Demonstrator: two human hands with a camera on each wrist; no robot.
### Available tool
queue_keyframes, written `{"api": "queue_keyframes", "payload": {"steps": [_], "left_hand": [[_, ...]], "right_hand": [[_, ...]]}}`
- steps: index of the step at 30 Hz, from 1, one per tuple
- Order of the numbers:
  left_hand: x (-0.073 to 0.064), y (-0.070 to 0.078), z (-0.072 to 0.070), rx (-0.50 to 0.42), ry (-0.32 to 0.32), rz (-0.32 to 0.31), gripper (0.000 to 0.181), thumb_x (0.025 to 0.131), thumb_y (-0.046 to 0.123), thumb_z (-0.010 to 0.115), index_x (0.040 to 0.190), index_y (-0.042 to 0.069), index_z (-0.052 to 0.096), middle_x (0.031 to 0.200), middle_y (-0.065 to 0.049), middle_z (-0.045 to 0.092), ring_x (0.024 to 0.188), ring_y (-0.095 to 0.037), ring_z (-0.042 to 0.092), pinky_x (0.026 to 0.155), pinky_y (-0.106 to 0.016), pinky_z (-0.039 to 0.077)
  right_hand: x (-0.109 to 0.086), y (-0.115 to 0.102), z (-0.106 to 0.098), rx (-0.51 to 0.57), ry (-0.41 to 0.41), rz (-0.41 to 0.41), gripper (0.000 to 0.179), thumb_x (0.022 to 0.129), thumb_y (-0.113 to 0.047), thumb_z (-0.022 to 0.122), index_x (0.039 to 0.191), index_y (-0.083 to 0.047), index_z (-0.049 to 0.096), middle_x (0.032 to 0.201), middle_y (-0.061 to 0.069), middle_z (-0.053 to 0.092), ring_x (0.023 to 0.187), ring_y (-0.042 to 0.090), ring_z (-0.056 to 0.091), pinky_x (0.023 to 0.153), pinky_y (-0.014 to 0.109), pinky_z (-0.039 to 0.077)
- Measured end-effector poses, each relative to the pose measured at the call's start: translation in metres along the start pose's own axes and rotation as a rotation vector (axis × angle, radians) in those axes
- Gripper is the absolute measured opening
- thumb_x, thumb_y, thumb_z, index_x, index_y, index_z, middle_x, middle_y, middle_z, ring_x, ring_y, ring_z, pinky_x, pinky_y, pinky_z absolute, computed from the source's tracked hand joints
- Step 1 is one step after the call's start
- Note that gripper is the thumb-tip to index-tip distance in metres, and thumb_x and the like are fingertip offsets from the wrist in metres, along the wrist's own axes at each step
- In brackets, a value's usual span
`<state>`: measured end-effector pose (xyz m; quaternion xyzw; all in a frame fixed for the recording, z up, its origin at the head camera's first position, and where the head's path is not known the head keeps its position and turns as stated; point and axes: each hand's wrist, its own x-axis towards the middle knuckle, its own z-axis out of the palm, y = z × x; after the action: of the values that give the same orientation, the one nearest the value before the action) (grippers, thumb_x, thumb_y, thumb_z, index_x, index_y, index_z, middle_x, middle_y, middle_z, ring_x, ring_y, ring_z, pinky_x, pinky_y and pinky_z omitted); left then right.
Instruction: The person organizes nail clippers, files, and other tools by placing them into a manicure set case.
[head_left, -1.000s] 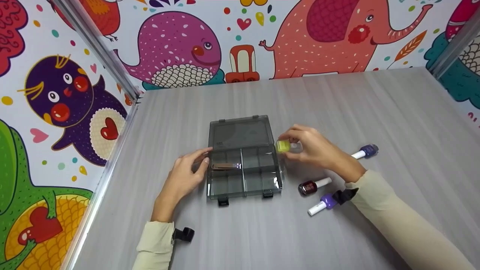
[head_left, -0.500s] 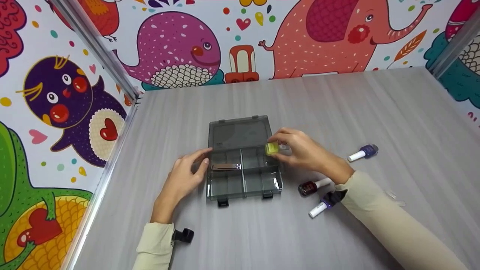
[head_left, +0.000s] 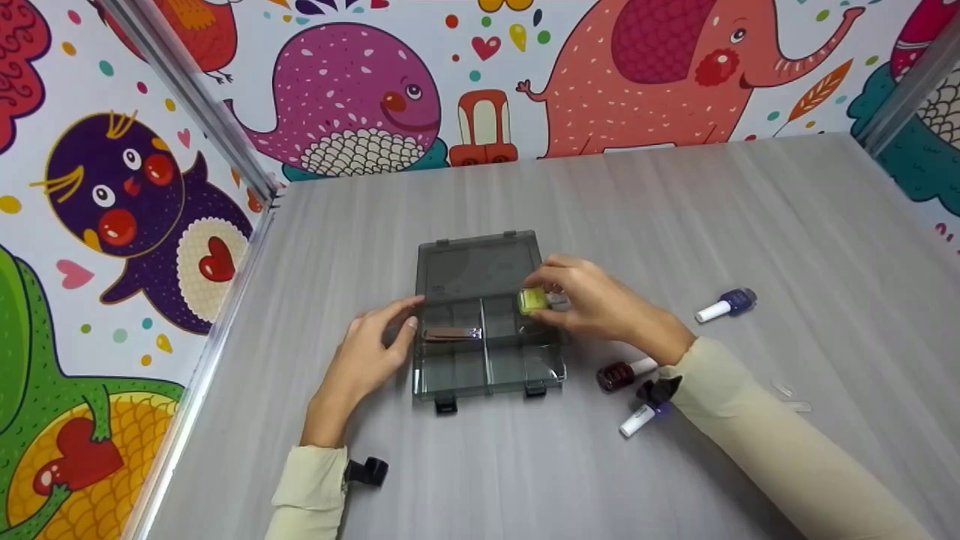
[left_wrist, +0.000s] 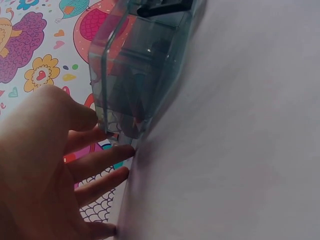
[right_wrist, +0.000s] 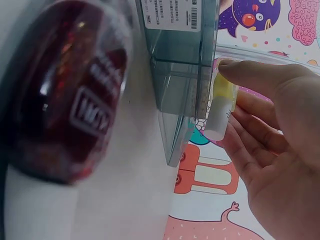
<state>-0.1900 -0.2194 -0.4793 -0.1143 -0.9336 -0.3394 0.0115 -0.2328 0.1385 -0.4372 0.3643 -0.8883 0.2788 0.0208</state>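
A yellow nail polish bottle [head_left: 533,301] is pinched between the thumb and fingers of my right hand [head_left: 600,304], over the back right compartment of a grey see-through organizer box [head_left: 450,379]. In the right wrist view, the white cap of this nail polish [right_wrist: 218,119] points away from the box. My left hand [head_left: 367,345] rests its thumb and fingertips at the box's left edge. The left wrist view shows those fingers [left_wrist: 100,162] loosely spread by the box wall. A nail clipper [head_left: 452,334] lies in the left part of the box, whose lid [head_left: 480,266] is folded back.
Right of the box lie a dark red nail polish [head_left: 615,376] and a purple one, mostly hidden by the wrist strap, with its white cap [head_left: 637,421] showing. A navy nail polish [head_left: 739,301] is farther right. Small clear pieces [head_left: 799,406] lie near the right sleeve.
My right hand has moved left with the yellow nail polish, from beside the box to over its back right compartment. The left hand has stayed at the box's edge.
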Motion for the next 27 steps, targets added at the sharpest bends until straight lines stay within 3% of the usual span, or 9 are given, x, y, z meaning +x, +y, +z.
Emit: {"api": "queue_keyframes", "payload": {"steps": [4, 9, 17, 27], "left_hand": [[0.000, 0.000, 0.000, 0.000, 0.003, 0.000, 0.042, 0.112, 0.038, 0.057, 0.153, 0.032, 0.062, 0.153, 0.001, 0.066, 0.148, -0.032, 0.058, 0.125, -0.063, 0.043], [0.000, 0.000, 0.000, 0.000, 0.002, 0.007, 0.042, 0.113, 0.038, 0.057, 0.153, 0.031, 0.062, 0.155, 0.001, 0.065, 0.150, -0.030, 0.057, 0.131, -0.063, 0.033], [0.001, 0.000, -0.001, -0.002, 0.002, 0.004, 0.042, 0.112, 0.037, 0.058, 0.153, 0.031, 0.063, 0.156, 0.002, 0.064, 0.150, -0.032, 0.056, 0.127, -0.062, 0.041], [0.001, 0.000, 0.000, 0.005, -0.003, 0.014, 0.043, 0.113, 0.036, 0.057, 0.154, 0.028, 0.062, 0.154, 0.002, 0.065, 0.149, -0.029, 0.058, 0.132, -0.060, 0.034]], "right_hand": [[0.005, -0.003, 0.003, 0.010, -0.015, -0.003, 0.033, 0.095, -0.017, 0.085, 0.124, -0.003, 0.077, 0.114, 0.011, 0.073, 0.102, 0.025, 0.073, 0.088, 0.038, 0.066], [0.011, -0.007, 0.007, 0.014, -0.021, -0.015, 0.033, 0.095, -0.018, 0.086, 0.122, -0.002, 0.077, 0.112, 0.011, 0.072, 0.100, 0.024, 0.073, 0.086, 0.037, 0.066], [0.019, -0.014, 0.015, 0.016, -0.039, -0.021, 0.034, 0.095, -0.025, 0.086, 0.121, -0.003, 0.078, 0.110, 0.009, 0.071, 0.096, 0.021, 0.071, 0.083, 0.035, 0.065], [0.024, -0.017, 0.025, 0.029, -0.066, -0.003, 0.036, 0.093, -0.023, 0.088, 0.122, -0.004, 0.078, 0.110, 0.008, 0.070, 0.096, 0.021, 0.072, 0.083, 0.034, 0.065]]}}
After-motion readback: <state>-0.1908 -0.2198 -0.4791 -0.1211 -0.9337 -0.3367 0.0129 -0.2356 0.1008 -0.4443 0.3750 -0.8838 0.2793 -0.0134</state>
